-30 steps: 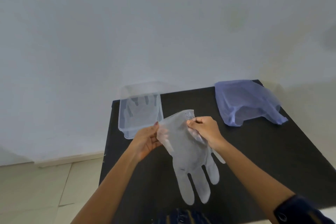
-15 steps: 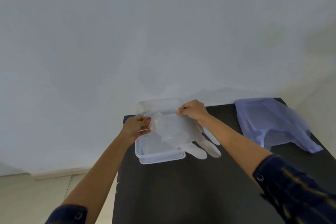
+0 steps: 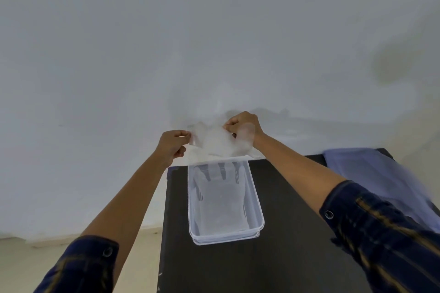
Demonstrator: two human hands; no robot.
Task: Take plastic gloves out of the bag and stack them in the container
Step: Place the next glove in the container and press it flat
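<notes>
A: What are the hands doing?

B: Both are raised past the far end of the container (image 3: pixel 258 211). The left hand (image 3: pixel 172 147) is curled, thumb and forefinger pinching one edge of a clear glove (image 3: pixel 214 141). The right hand (image 3: pixel 242 127) is curled too, pinching the opposite edge, and part of the film drapes over its knuckles.

A: So the glove is in the air?

B: Yes, stretched between the two hands, hanging just above the container's far rim. Whether its lower edge touches that rim, I cannot tell.

A: Anything in the container?

B: At least one clear glove lies flat inside, below and nearer than the hands, its fingers pointing toward the far end. How many are stacked there I cannot tell.

A: And the bag?

B: The bluish bag (image 3: pixel 371 173) lies on the black desk (image 3: pixel 297 245), off to the right of the right hand and beyond that forearm, well apart from the container.

A: Sleeves?

B: Dark plaid, pushed up both forearms.
</notes>
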